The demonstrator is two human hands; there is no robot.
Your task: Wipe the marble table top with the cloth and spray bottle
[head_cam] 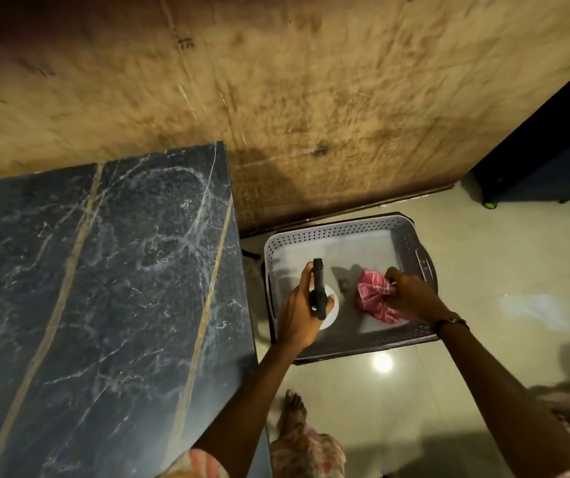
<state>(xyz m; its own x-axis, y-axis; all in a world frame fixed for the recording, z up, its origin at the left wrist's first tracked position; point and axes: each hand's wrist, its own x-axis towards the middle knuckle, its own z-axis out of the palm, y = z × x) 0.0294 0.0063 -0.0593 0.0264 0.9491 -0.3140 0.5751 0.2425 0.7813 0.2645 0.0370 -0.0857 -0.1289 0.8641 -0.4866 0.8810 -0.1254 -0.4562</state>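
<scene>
The dark marble table top [97,288] with pale veins and gold lines fills the left half of the view. To its right, a perforated grey basket [332,231] sits on the floor. Inside the basket, my left hand [299,315] is wrapped around a white spray bottle [332,307] with a black trigger head. My right hand [411,294] pinches a crumpled red checked cloth [373,298] that lies on the basket's bottom.
A tan textured wall [311,98] runs behind the table and basket. A dark cabinet or case on wheels [552,150] stands at the far right. My bare foot [294,408] rests on the glossy tiled floor [483,270] beside the table's edge.
</scene>
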